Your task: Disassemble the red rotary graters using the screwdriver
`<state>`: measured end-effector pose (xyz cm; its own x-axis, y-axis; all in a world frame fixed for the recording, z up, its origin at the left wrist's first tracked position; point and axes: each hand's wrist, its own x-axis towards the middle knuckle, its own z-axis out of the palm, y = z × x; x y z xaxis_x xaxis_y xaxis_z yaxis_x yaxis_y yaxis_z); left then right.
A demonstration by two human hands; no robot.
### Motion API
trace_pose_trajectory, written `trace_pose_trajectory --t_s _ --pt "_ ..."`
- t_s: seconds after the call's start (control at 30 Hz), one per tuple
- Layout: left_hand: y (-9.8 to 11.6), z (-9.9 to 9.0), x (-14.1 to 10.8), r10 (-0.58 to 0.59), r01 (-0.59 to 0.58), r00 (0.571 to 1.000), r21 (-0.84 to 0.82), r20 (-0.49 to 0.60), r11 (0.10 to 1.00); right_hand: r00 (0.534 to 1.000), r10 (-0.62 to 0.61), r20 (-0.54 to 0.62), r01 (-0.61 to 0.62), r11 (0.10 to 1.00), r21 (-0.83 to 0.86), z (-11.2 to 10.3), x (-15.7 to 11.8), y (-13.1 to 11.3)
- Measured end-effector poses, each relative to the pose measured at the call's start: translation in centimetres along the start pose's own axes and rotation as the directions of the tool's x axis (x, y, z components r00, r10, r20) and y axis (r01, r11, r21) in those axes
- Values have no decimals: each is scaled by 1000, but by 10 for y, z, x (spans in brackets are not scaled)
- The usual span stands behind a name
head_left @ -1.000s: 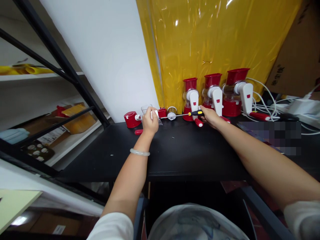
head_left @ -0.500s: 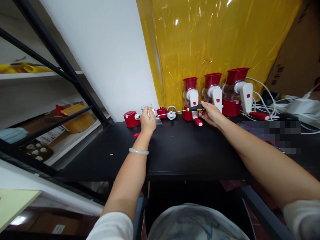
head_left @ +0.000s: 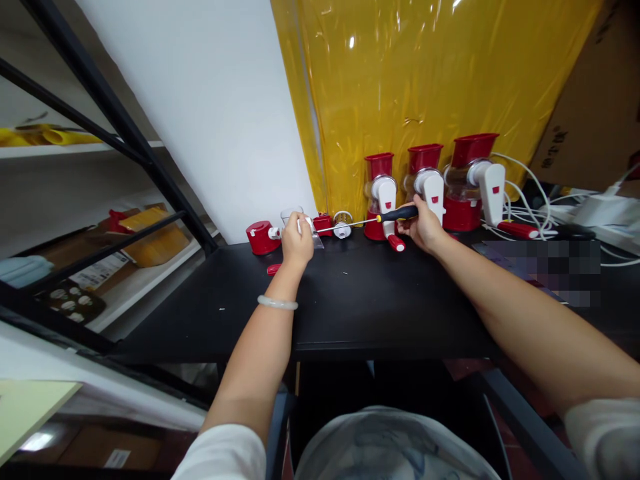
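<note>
My left hand (head_left: 299, 241) is closed around a small white plastic part (head_left: 305, 225), mostly hidden by the fingers. A screwdriver (head_left: 399, 213) with a black and yellow handle lies nearly level, its thin shaft reaching to that part; whether the tip touches it is hard to see. The handle's rear end is pinched by my right hand (head_left: 423, 228). Left of my left hand stands a red round base (head_left: 263, 238), with a red handle grip (head_left: 273, 269) below it. A red piece (head_left: 324, 225) and a grating drum (head_left: 343, 225) sit beyond the shaft.
Three red-and-white rotary graters, a left one (head_left: 380, 197), a middle one (head_left: 425, 180) and a right one (head_left: 470, 183), stand along the back of the black table (head_left: 330, 307). White cables (head_left: 525, 207) tangle at the right. A lined bin (head_left: 395, 440) sits below the front edge.
The screwdriver handle has shifted slightly right, and the fingers of my right hand have changed position on it. My left hand stays almost where it was.
</note>
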<state>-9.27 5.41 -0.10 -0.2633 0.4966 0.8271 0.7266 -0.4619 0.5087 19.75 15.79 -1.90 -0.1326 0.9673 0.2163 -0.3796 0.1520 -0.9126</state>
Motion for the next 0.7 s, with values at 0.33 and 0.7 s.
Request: trace_pose_trajectory --t_s 0.33,0.7 --pt "5 -1 -1 -2 2 1000 -4 15 1000 998 -27 61 30 998 -47 -3 -2 4" --pt "4 -1 0 16 -16 1000 -5 14 1000 999 38 3 -38 998 50 3 -6 -1"
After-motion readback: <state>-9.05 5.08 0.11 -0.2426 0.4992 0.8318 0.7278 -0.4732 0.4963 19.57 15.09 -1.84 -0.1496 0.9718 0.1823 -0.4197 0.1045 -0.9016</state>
